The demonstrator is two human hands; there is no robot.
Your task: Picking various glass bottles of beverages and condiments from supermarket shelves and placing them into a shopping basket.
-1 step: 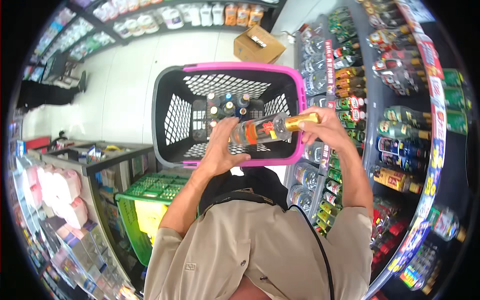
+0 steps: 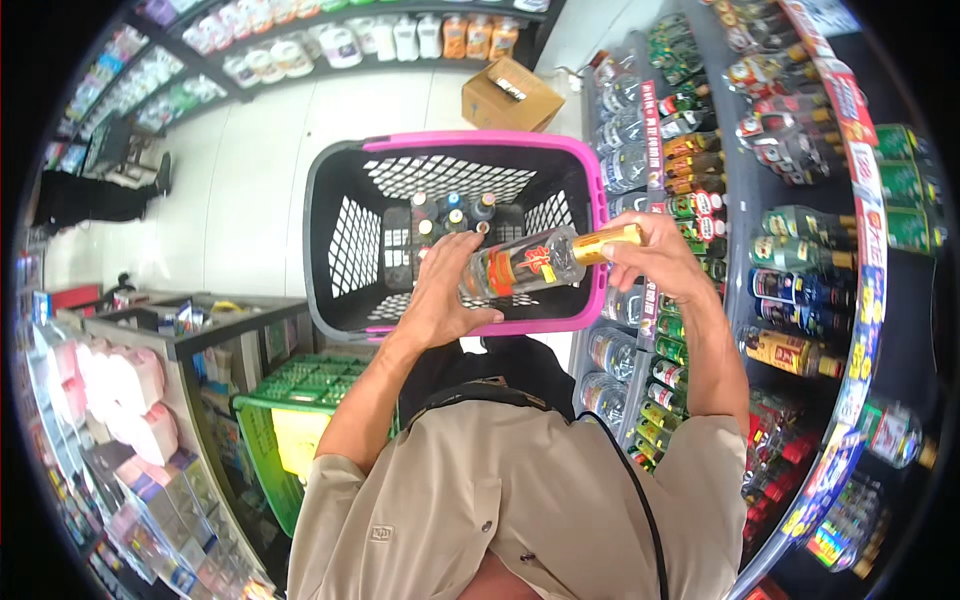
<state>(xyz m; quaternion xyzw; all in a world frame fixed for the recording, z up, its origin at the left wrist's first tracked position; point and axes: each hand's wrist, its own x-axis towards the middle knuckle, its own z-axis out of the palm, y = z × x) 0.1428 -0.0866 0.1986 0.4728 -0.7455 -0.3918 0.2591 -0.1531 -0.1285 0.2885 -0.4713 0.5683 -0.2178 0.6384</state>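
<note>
Between my hands, a clear glass bottle with a red-and-orange label and a long gold neck lies almost level over a shopping basket. The fingers of my left hand wrap round the bottle's base end. My right hand pinches the gold neck at the other end. The basket is black with a pink rim and lattice walls. Several small capped bottles stand upright inside it, partly hidden behind the held bottle and my left hand.
Shelves of bottles line the right side, close to my right arm. A green basket holding something yellow is at my left, beside a display counter. A cardboard box lies on the floor ahead. Another person's dark-clothed leg shows far left.
The view has shifted very slightly. The bottle has turned a little between my hands, which keep the same hold.
</note>
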